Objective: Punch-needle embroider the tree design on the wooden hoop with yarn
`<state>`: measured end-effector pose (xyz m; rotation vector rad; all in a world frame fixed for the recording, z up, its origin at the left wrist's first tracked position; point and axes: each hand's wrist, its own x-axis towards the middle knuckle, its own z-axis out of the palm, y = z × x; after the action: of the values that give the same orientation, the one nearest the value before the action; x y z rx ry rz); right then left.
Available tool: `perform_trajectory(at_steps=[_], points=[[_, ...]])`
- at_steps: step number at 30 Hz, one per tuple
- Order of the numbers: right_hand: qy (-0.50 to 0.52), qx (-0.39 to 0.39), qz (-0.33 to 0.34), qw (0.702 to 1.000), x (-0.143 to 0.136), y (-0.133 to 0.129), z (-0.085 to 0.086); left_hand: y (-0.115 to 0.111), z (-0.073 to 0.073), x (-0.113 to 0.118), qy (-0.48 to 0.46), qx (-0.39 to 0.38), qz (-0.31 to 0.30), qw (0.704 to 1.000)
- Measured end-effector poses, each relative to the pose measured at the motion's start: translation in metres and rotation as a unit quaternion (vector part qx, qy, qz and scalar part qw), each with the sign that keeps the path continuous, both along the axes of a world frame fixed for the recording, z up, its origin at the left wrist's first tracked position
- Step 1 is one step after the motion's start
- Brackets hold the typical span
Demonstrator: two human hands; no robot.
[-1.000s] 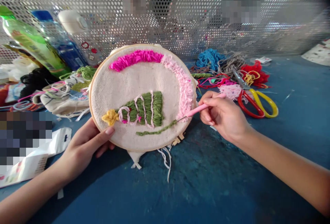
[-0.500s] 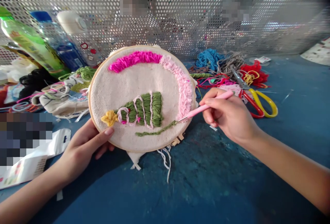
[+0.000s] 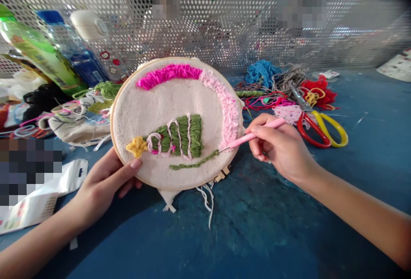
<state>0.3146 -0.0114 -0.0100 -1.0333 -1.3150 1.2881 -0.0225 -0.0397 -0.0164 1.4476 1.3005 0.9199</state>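
A round embroidery hoop with cream cloth is tilted up, its lower left rim gripped by my left hand, thumb on the front. On the cloth are a green yarn tree, a yellow star, a magenta and pale pink yarn arc, and a green stitched line. Between thumb and fingers, my right hand holds a pink-handled needle tool. Its metal tip touches the cloth at the right end of the green line.
Scissors with red and yellow handles lie right, beside yarn bundles. Bottles, cloth and more yarn crowd the back left. A white packet is at the left. A perforated metal panel stands behind the blue table.
My right hand and the pink tool have shifted slightly left and down. The hoop and my left hand look almost unmoved.
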Motion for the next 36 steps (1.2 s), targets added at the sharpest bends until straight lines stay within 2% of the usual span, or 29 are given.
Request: perform_trajectory(at_steps=[4, 7, 11, 16, 26, 30, 36], points=[[-0.105, 0.083, 0.034, 0.99, -0.003, -0.012, 0.006, -0.002, 0.003, 0.002, 0.0, -0.005, 0.014, 1.0], [-0.13, 0.096, 0.059, 0.985, -0.008, -0.017, 0.008, -0.003, 0.002, 0.004, -0.009, -0.008, 0.021, 1.0], [-0.137, 0.107, 0.028, 0.984, -0.009, -0.017, 0.009, -0.002, -0.001, 0.002, -0.008, -0.009, 0.026, 1.0], [-0.063, 0.075, -0.054, 0.994, -0.004, -0.009, 0.009, 0.0, -0.002, 0.0, 0.002, -0.011, 0.013, 1.0], [0.002, -0.012, -0.069, 0.998, -0.007, -0.004, 0.005, 0.0, -0.002, 0.0, 0.002, -0.007, 0.004, 1.0], [-0.003, 0.001, -0.07, 0.998, -0.009, -0.005, 0.002, -0.002, -0.001, -0.001, 0.0, -0.007, 0.005, 1.0], [-0.065, 0.048, -0.041, 0.996, -0.012, -0.015, 0.004, -0.004, 0.003, 0.002, 0.001, 0.012, 0.005, 1.0]])
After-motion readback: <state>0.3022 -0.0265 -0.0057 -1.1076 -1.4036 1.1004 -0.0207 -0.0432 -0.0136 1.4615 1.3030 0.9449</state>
